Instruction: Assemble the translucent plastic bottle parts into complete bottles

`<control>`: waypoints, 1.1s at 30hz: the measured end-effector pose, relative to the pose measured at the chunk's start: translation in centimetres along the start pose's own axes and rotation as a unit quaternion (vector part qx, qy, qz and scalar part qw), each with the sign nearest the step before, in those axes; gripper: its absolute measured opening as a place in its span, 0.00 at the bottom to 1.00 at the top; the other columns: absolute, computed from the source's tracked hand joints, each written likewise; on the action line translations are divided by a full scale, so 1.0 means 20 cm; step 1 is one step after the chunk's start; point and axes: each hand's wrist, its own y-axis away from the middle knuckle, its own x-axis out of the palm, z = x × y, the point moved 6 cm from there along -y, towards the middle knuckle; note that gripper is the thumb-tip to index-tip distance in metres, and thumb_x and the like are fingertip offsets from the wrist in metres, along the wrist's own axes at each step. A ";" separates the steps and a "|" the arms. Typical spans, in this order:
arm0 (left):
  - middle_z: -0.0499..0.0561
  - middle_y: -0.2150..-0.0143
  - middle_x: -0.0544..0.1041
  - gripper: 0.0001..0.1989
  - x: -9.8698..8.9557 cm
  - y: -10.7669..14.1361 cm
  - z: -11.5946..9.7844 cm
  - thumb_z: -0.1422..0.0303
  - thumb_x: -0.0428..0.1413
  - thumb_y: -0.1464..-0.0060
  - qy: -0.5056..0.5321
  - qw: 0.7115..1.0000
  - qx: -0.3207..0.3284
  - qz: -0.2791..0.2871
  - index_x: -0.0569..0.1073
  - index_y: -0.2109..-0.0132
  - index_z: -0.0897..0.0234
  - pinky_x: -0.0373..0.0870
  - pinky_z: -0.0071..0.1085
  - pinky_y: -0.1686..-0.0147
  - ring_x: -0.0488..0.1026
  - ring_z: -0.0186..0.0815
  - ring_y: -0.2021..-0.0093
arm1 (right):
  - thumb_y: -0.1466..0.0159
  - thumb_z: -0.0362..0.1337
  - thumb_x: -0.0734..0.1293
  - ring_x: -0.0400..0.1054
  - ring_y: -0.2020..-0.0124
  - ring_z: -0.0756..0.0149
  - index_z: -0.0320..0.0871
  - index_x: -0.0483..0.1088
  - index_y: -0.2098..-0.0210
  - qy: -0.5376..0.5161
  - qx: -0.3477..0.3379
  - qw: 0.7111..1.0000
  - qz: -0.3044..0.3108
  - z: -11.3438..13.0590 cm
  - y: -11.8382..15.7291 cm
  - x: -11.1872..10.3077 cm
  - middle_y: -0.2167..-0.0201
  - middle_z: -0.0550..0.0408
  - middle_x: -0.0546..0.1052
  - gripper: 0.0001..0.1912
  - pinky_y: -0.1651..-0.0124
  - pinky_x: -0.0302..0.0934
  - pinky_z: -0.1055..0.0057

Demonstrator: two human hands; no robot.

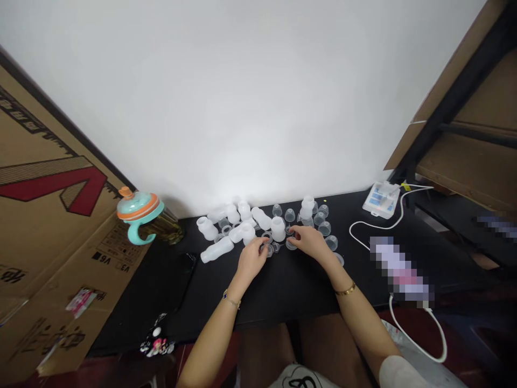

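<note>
My left hand (252,257) is at the front of a cluster of bottle parts, thumb and fingers curled at a small clear ring-shaped piece (269,250). Across from it, my right hand (310,241) has its fingertips pinched at a small clear piece (288,230), partly hidden by the fingers. Between the hands stands a white translucent bottle body (278,229). More white bottles stand or lie to the left, one lying bottle (217,250) nearest the front. Clear domed caps (324,228) sit on the right, beside another upright white bottle (307,208).
The black table (299,291) meets a white wall. At left are a cardboard box (52,215), a turquoise-lidded jug (151,215) and a black phone-like slab (186,280) with a charm. At right lie a white case (382,199), a white cable (359,223) and a blurred-out object (399,269).
</note>
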 end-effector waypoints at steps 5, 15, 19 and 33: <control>0.52 0.50 0.80 0.13 0.00 0.00 0.00 0.69 0.54 0.38 -0.005 1.000 0.007 -0.006 0.77 0.48 0.60 0.72 0.33 0.59 0.75 0.35 0.66 | 0.36 0.37 0.68 0.72 0.67 0.63 0.46 0.78 0.57 0.010 -0.006 1.000 0.026 0.02 0.00 0.01 0.68 0.54 0.80 0.09 0.69 0.51 0.72; 0.51 0.52 0.80 0.12 0.00 0.00 0.00 0.66 0.54 0.37 0.000 1.000 0.014 -0.013 0.77 0.49 0.60 0.69 0.31 0.64 0.72 0.33 0.70 | 0.35 0.36 0.68 0.73 0.65 0.61 0.44 0.79 0.65 -0.001 -0.005 1.000 0.015 -0.01 -0.02 0.03 0.68 0.53 0.81 0.07 0.66 0.54 0.71; 0.50 0.52 0.80 0.12 0.00 0.01 -0.01 0.65 0.54 0.36 0.000 1.000 0.014 -0.016 0.77 0.49 0.59 0.69 0.31 0.64 0.72 0.33 0.71 | 0.36 0.36 0.69 0.73 0.65 0.61 0.45 0.79 0.67 -0.003 -0.006 1.000 0.007 -0.02 -0.02 0.03 0.68 0.53 0.81 0.06 0.67 0.53 0.71; 0.50 0.53 0.80 0.12 -0.02 0.01 -0.04 0.63 0.54 0.36 0.001 0.999 0.021 -0.024 0.77 0.49 0.59 0.69 0.31 0.64 0.72 0.32 0.71 | 0.38 0.45 0.69 0.72 0.71 0.62 0.44 0.76 0.69 -0.223 0.000 0.966 -0.132 -0.06 -0.02 -0.07 0.73 0.55 0.79 0.11 0.65 0.62 0.69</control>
